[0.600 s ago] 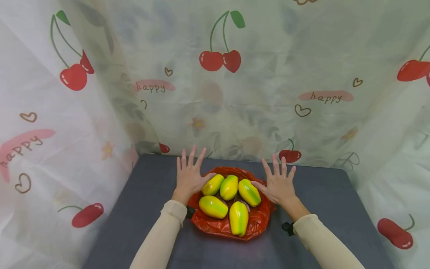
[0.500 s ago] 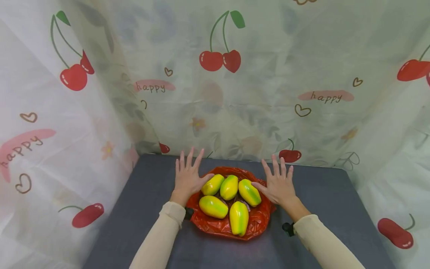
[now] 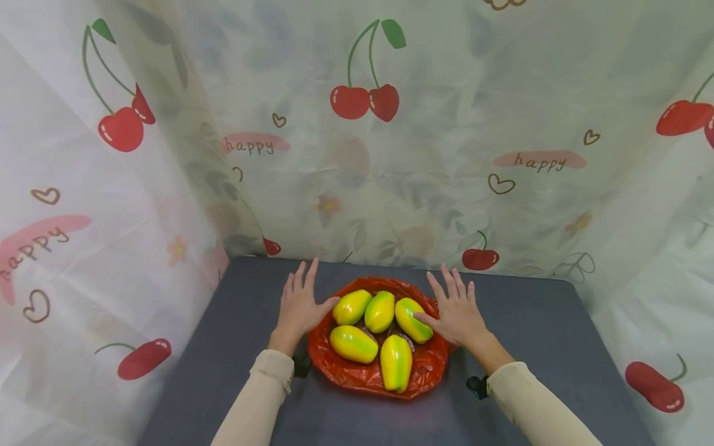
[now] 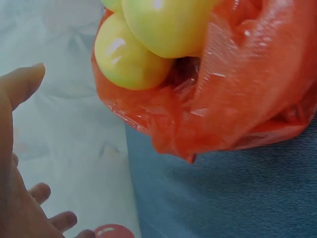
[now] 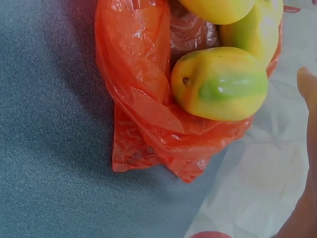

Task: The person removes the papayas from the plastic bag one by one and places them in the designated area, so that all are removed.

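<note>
A red plastic bag (image 3: 357,381) lies spread on the dark table, its edge rolled down around several glossy yellow-green fruits that look like small papayas (image 3: 396,363). My left hand (image 3: 299,313) is at the bag's left side, fingers extended and thumb pointing toward the upper-left fruit (image 3: 352,307). At the right side, my right hand (image 3: 460,316) has its fingers spread, and its thumb overlaps the right fruit (image 3: 414,319) in the head view. In both wrist views, the thumbs are apart from the fruit and the bag (image 4: 237,99). Neither hand holds anything.
The dark grey table (image 3: 234,347) extends on both sides of the bag. A pale curtain (image 3: 357,167) printed with cherries stands behind the table and along its left and right sides. Small black wrist devices (image 3: 477,387) sit at the cuffs.
My left hand has moved left and toward me, away from the bag. The right hand has come slightly nearer to me. Bag and fruits stay in place.
</note>
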